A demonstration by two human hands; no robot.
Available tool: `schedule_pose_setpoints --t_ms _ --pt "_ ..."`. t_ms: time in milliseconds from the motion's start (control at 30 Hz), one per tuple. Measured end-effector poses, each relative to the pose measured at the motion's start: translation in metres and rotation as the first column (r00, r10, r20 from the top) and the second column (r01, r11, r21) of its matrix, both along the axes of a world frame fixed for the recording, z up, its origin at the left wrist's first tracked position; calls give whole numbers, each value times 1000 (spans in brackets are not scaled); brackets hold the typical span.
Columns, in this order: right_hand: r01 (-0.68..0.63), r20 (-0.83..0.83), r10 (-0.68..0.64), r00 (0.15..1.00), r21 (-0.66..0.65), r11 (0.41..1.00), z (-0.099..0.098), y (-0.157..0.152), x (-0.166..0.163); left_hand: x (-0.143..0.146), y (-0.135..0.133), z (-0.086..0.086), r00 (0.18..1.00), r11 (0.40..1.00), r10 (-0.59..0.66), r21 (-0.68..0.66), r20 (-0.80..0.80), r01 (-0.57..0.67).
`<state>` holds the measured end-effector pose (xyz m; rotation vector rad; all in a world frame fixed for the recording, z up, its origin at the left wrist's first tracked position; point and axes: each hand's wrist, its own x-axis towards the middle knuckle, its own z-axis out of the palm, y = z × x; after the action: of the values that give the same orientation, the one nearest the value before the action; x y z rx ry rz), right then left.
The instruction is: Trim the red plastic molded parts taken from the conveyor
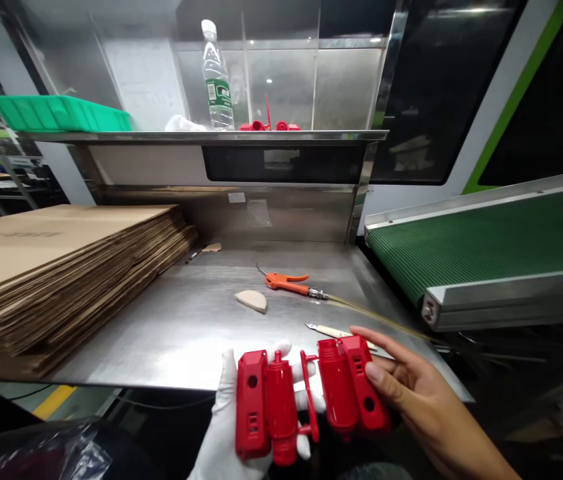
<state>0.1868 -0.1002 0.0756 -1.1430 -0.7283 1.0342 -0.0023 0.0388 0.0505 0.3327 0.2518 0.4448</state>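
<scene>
A red moulded plastic piece (306,400), two box-and-cylinder halves joined by a thin runner, is held at the near edge of the steel table (181,320). My left hand (224,427), in a white glove, grips the left half from beneath. My bare right hand (411,393) holds the right half, thumb on its side. A small craft knife (331,331) lies on the table just beyond my right fingers.
A stack of flat cardboard (51,273) fills the table's left side. An orange air blow gun (288,283) with its hose and a beige wedge (252,300) lie mid-table. A green conveyor belt (481,243) runs at right. The shelf above holds a water bottle (216,77), red parts (268,125), a green tray (56,112).
</scene>
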Motion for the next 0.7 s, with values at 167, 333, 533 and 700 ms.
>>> schedule_pose_setpoints --t_ms 167,333,533,700 --pt "14 -20 -15 1000 -16 1000 3 14 -13 -8 7 1 991 997 78 -4 -110 -79" --pt "33 -27 -33 999 -20 999 -3 29 -18 -7 9 11 989 993 120 20 -88 -118" --pt "13 -31 -13 999 -7 1000 -9 38 -16 -9 8 25 956 983 183 60 -231 -174" --pt "13 -15 -13 1000 4 1000 -12 33 -11 -4 5 21 936 980 196 92 -294 -177"
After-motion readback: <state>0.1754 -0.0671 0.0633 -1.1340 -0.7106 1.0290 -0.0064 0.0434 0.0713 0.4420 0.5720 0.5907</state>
